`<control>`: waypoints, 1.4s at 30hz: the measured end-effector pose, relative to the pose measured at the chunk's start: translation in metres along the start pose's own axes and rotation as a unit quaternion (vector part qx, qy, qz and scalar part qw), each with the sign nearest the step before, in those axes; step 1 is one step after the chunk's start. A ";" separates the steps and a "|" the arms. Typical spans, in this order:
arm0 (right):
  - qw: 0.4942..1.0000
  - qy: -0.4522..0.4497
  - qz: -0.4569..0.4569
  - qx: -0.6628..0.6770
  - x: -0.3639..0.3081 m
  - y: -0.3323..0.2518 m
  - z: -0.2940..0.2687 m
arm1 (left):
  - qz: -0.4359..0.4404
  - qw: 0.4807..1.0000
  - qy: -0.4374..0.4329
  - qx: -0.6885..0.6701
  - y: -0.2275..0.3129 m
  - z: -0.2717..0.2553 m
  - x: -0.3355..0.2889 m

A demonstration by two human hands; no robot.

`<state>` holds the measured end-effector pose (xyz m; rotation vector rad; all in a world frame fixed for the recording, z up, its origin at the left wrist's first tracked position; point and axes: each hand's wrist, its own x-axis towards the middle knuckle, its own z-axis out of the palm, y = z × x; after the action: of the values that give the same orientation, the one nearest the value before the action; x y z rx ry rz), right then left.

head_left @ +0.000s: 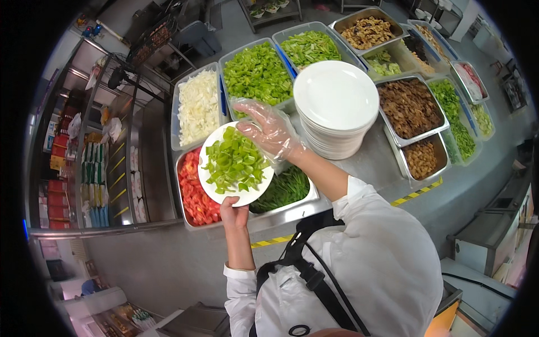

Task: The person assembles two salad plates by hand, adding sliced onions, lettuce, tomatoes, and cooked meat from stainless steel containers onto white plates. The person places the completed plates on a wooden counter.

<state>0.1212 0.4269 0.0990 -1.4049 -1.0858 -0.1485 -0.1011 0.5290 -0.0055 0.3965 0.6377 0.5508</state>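
My left hand [234,211] is closed on the near rim of a white plate [258,193], thumb on top. Chopped green peppers [233,160] are heaped on the plate, which hangs over the containers of cut tomato [197,196] and dark green cut vegetable [286,191]. A clear plastic glove covers my right hand [268,130]. It hovers beside the plate's far right edge, thumb and fingers apart, with nothing visible in it. Just beyond are a tub of chopped green peppers [257,73] and a tub of white chopped vegetable [197,106].
A tall stack of white plates [336,98] stands right of my gloved hand. More containers hold sliced green vegetable [309,48], brown slices [411,106], brown diced pieces [422,159] and a brown mix [368,32]. Metal shelving [151,163] is at the left.
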 end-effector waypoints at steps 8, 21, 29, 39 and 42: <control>0.991 -0.021 0.118 0.052 -0.126 -0.033 -0.102 | 0.031 0.998 0.041 -0.022 -0.093 -0.007 -0.110; 0.956 0.034 0.229 0.182 -0.157 -0.040 -0.275 | 0.006 0.999 0.031 -0.042 -0.255 0.045 -0.195; 0.955 -0.254 0.028 -0.151 -0.176 -0.028 -0.373 | -0.008 0.997 0.025 -0.067 -0.388 0.110 -0.196; 0.946 -0.275 0.035 -0.171 -0.210 0.017 -0.473 | -0.068 0.996 0.039 -0.034 -0.491 0.174 -0.200; 0.956 -0.240 0.043 -0.164 -0.210 0.010 -0.493 | -0.066 0.997 0.018 -0.021 -0.501 0.180 -0.205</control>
<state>0.2682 -0.0859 0.0492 -1.8442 -1.4411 0.0878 0.0579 -0.0184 -0.0336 0.3028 0.6810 0.4466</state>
